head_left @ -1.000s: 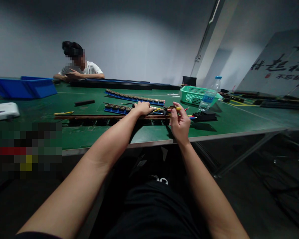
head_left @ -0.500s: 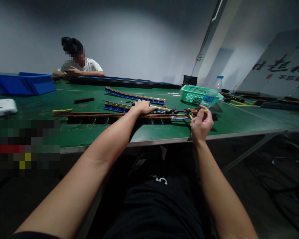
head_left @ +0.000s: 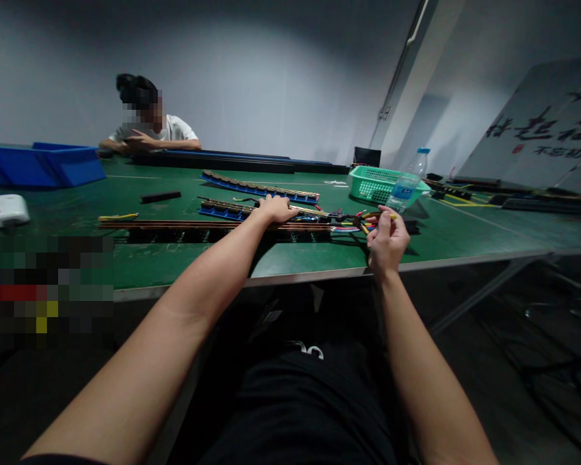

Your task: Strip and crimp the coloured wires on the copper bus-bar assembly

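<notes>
My left hand (head_left: 274, 210) lies palm down across the blue-based strip with brass-coloured contacts (head_left: 223, 209), its fingers spread; the fingertips are partly hidden. Held at their handles by my right hand (head_left: 388, 240) is a pair of pliers (head_left: 366, 224) with yellow-and-dark handles. Their jaws point left among coloured wires (head_left: 346, 228) at the right end of the strips. Along the near side runs a long dark rail with copper-coloured bars (head_left: 198, 225), passing beneath my left forearm. A second blue-based strip (head_left: 261, 186) lies just beyond my left hand.
A green basket (head_left: 363, 185) stands behind my right hand, with a water bottle (head_left: 407, 187) beside it. Leftward are a blue bin (head_left: 43, 168), a white device (head_left: 2, 212) and a short black bar (head_left: 161, 197). A person (head_left: 150, 132) sits across the green table (head_left: 174, 274) behind long dark rails (head_left: 223, 161).
The whole view has shifted slightly left. My right hand and the pliers sit a little further left among the wires. My left hand stays on the strip.
</notes>
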`<state>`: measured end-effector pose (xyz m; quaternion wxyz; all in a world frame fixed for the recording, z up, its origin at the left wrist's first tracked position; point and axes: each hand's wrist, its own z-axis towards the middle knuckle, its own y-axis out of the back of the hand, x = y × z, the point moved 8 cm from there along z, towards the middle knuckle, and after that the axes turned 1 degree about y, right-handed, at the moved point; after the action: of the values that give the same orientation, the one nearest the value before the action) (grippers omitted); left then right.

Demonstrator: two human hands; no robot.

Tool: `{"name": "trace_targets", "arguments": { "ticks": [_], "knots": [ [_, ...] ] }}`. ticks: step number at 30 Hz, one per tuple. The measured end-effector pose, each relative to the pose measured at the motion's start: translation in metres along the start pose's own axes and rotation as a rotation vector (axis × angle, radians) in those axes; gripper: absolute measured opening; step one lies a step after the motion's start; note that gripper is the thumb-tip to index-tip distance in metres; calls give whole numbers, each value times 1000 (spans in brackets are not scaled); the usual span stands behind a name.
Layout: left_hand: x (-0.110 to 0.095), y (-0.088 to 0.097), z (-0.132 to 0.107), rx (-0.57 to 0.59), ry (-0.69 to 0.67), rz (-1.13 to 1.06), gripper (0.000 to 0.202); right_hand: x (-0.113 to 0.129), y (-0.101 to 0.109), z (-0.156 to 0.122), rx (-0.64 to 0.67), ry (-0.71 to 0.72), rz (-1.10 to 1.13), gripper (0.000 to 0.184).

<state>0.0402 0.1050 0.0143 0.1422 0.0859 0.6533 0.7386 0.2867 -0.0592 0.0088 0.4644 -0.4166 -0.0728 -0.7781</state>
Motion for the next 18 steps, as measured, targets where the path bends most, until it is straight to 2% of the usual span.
{"name": "trace_targets", "arguments": {
  "ticks": [3, 8, 10, 12, 16, 18],
  "knots": [
    [0, -1, 1, -1, -4, -3, 62, 2, -11, -1, 133, 32, -85, 40],
    [0, -1, 0, -5, -15, -8, 62, 8, -36, -18, 463, 143, -326, 27],
    [0, -1, 0, -6, -10, -7, 62, 10, -41, -24, 531, 188, -392, 23],
    [0, 0, -2, -4, -4, -7, 62, 12, -39, -23, 503, 188, -380, 22],
    [-2, 2, -5, 5, -14, -5, 62, 9, -16, -9, 221, 52, -99, 25],
    [-3, 3, -7, 10, -20, -4, 63, 6, -7, -7, 143, -50, 70, 28]
  ]
}}
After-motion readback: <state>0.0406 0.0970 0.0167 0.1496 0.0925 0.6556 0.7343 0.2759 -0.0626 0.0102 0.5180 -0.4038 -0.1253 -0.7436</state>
